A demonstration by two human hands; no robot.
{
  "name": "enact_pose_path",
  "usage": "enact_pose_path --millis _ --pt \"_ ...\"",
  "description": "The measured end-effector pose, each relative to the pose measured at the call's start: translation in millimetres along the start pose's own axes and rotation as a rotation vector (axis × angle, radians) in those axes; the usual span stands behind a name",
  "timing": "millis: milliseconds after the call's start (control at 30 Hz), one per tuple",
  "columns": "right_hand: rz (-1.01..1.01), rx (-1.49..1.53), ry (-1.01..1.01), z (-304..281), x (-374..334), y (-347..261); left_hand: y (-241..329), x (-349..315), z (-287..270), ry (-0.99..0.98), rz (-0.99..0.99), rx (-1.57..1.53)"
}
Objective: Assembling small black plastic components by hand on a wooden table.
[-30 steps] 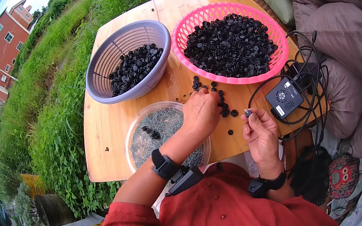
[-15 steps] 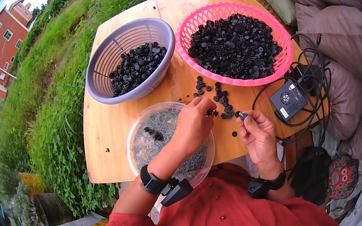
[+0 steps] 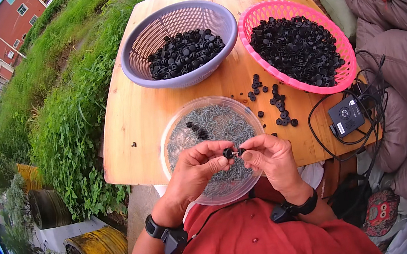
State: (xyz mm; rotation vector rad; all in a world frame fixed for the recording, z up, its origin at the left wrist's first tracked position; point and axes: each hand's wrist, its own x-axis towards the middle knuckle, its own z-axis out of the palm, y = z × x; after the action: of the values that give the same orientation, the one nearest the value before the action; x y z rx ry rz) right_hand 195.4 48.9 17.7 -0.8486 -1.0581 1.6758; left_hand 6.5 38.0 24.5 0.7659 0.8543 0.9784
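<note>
My left hand (image 3: 192,169) pinches a small round black plastic piece (image 3: 228,153) between thumb and fingertips. Facing it, my right hand (image 3: 274,162) grips a smaller black knob (image 3: 240,152) with a bit of metal, apparently a screw, pointing at the left piece. The two parts are close together; whether they touch is too small to tell. Both hands hover over a clear round tub (image 3: 164,135) of loose grey screws (image 3: 231,118). A little cluster of black parts (image 3: 197,129) lies on the screws. Fingers hide part of each held piece.
Behind the tub stands a purple-grey basket (image 3: 137,45) of black plastic parts. A pink basket (image 3: 284,74) holds more at the right. Loose black pieces (image 3: 278,101) are scattered before it on the wooden table (image 3: 125,122). A black device (image 3: 346,116) with looped cables sits at the right edge.
My left hand has come back from the loose pieces with a black part. My right hand has moved left, so the two now meet over the tub. The view has shifted.
</note>
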Motion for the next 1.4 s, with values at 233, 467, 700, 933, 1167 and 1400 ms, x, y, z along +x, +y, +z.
enact_pose_path --millis 233,467,700,933,1167,1400 --pt "-0.049 -0.113 -0.007 15.8 -0.4 8.1 -6.2 -11.6 -9.4 0.054 -0.015 -0.175" --pt "-0.131 -0.238 0.014 19.9 0.6 15.2 -11.3 -14.7 -12.3 0.059 0.013 -0.113" --pt "-0.148 -0.248 -0.019 15.2 2.2 18.2 -13.6 -12.1 -9.1 0.064 0.09 0.113" --pt "0.168 -0.015 -0.05 14.2 6.7 6.8 -13.2 -13.9 -10.0 0.054 0.085 0.177" --pt "0.273 0.173 -0.053 12.9 8.3 13.9 -18.3 -16.2 -8.2 0.078 0.126 0.038" --pt "0.321 0.089 -0.096 12.7 7.8 6.7 -12.0 -20.8 -11.0 0.033 0.145 0.166"
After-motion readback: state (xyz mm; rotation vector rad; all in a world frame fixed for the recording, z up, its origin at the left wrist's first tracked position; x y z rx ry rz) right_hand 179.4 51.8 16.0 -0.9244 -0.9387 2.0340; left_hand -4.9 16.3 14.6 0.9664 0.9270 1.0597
